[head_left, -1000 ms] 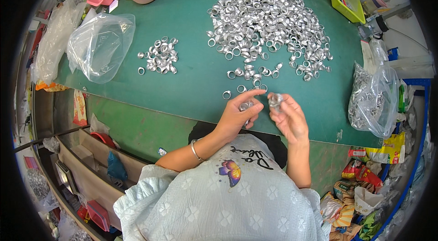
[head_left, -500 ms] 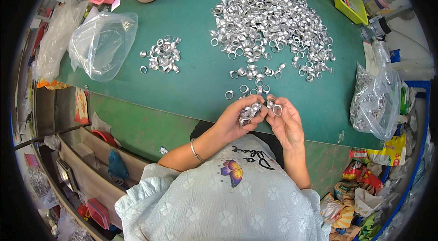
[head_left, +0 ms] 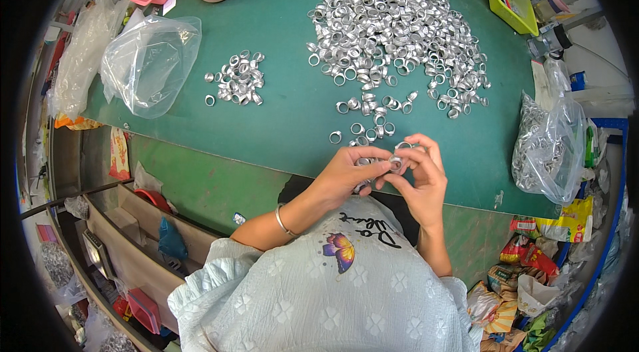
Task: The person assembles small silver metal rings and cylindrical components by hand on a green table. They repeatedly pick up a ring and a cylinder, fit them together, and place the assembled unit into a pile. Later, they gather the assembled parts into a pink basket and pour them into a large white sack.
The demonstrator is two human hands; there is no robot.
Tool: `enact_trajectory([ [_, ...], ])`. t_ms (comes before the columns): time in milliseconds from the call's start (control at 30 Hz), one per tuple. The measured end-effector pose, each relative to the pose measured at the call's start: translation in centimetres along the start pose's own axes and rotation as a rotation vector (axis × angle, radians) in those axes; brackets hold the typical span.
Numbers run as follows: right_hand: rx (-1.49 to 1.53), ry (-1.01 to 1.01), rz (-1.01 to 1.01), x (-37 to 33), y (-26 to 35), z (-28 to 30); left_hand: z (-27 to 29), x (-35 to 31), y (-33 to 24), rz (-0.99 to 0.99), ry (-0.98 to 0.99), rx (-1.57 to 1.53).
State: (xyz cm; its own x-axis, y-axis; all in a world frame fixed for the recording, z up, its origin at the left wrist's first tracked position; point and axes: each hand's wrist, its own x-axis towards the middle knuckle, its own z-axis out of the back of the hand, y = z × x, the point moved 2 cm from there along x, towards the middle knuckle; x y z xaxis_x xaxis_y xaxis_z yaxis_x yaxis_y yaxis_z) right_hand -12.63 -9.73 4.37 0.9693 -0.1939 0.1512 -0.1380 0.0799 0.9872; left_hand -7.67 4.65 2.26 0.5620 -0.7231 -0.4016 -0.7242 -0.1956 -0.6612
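The person's left hand (head_left: 343,171) is mostly closed round several shiny silver metal rings (head_left: 363,161); right hand (head_left: 426,180) half-curled, fingertips gripping a silver ring (head_left: 396,165), above the near edge of the flat green desk (head_left: 279,125). Looks like ring-by-ring handling; next move likely calls for a light pinch, left fingers snug

Shiny silver rings (head_left: 396,166) held between left hand (head_left: 345,172) and right hand (head_left: 423,182), tilted, some apparently bunched, partly covered
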Motion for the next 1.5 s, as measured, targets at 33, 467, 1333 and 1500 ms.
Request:
enact_trajectory([
  [33,0.089,-0.007,-0.043,0.0,0.1,0.1,-0.1,0.0,0.0,-0.016,-0.009,-0.021],
  [467,0.812,-0.071,-0.287,-0.6,-2.5,0.4,-0.4,0.1,-0.3,-0.089,0.198,-0.169],
  [1333,-0.241,-0.177,-0.003,-0.8,-1.5,0.6,1.7,-0.9,-2.2,-0.218,-0.216,0.198],
  [1500,-0.86,-0.133,-0.045,-1.3,-4.0,2.6,9.4,-3.2,-9.1,-0.842,-0.812,1.157],
])
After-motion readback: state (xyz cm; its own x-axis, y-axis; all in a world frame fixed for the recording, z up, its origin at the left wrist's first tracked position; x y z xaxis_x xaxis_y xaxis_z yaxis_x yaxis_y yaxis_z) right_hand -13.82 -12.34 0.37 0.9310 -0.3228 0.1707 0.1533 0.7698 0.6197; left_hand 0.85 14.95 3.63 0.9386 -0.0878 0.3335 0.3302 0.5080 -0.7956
